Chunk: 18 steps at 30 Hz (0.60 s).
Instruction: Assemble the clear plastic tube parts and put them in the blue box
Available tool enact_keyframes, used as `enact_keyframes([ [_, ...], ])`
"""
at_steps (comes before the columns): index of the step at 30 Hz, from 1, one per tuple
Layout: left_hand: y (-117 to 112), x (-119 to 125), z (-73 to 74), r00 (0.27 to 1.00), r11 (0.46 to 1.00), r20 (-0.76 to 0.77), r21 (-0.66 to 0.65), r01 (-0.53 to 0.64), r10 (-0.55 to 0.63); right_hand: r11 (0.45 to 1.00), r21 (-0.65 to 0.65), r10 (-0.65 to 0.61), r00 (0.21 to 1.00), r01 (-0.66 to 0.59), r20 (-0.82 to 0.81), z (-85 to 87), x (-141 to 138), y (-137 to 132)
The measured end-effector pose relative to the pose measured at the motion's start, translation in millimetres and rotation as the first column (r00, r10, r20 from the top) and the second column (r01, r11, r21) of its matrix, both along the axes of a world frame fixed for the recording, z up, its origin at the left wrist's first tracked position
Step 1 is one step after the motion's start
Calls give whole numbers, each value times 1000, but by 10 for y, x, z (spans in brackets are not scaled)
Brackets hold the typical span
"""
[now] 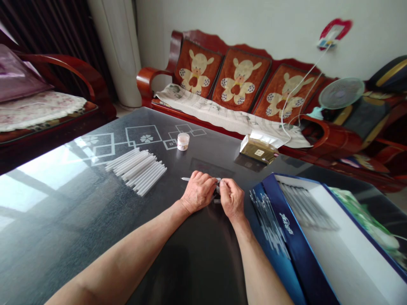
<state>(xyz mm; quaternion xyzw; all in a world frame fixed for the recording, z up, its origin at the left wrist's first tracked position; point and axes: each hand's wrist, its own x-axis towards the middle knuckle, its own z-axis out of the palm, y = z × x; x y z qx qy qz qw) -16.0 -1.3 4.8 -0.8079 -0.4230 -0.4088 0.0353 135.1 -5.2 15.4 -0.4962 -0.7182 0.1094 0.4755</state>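
The left hand (199,192) and right hand (232,199) are together, the left pinching a slim white tube (187,179) and the right closed on a small dark piece (218,189) at its end, half hidden. Farther left on the dark glass table (63,237) lies a spread of white tubes (135,171), beyond them a small lidded pot (183,141); right, an open blue box (286,228) holds slim rods (305,207).

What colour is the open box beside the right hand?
The open box is dark blue outside and white inside, best seen in the head view.
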Motion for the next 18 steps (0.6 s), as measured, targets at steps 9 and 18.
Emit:
enact_keyframes([
  [9, -2, -2, -19, 1000, 1000, -5, -8, 30, -30, 1000, -26, 0, 1000, 0, 21, -23, -13, 16],
  [18, 0, -3, -13, 999, 999, 11, 7, 38, -38, 999, -10, 54, 997, -53, 63, -1, -12, 7],
])
